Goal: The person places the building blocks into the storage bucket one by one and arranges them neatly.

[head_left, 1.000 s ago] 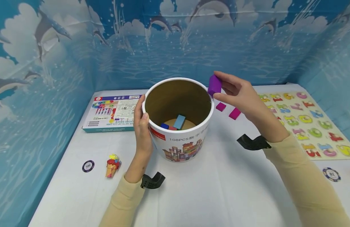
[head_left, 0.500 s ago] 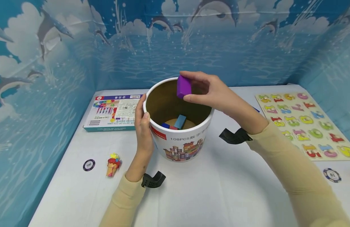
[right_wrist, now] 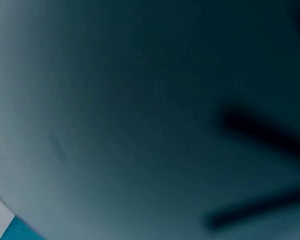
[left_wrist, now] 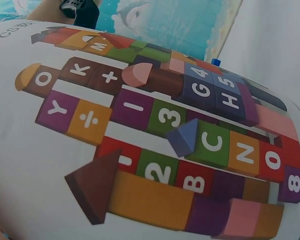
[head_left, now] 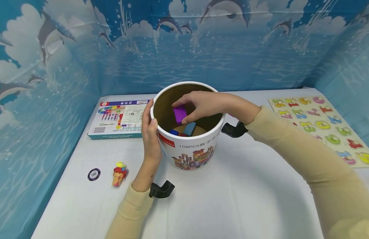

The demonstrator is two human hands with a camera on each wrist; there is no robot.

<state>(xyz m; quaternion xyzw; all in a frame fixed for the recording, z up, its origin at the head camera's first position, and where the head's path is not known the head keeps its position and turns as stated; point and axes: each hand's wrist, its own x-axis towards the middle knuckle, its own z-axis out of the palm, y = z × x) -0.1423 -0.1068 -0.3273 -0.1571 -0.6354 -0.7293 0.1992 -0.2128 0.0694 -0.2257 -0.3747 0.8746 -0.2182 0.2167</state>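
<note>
A white bucket printed with colourful toy buildings stands on the table in the head view. My left hand grips its left side, thumb near the rim. Inside the bucket's mouth, my right hand pinches a purple block between thumb and fingers. Below it on the bucket floor lie a light blue block, a dark blue block and a partly hidden red one. The left wrist view is filled by the bucket's printed wall. The right wrist view is dark and blurred, close against a pale surface.
A flat boxed toy set lies left of the bucket. Nearer me are a poker chip and an ice-cream-shaped toy. A number puzzle board lies at right, partly behind my right sleeve. A dolphin-print curtain stands behind.
My right hand has carried the purple block from the bucket's right rim leftward over the mouth, then down inside. My left hand keeps its grip on the bucket.
</note>
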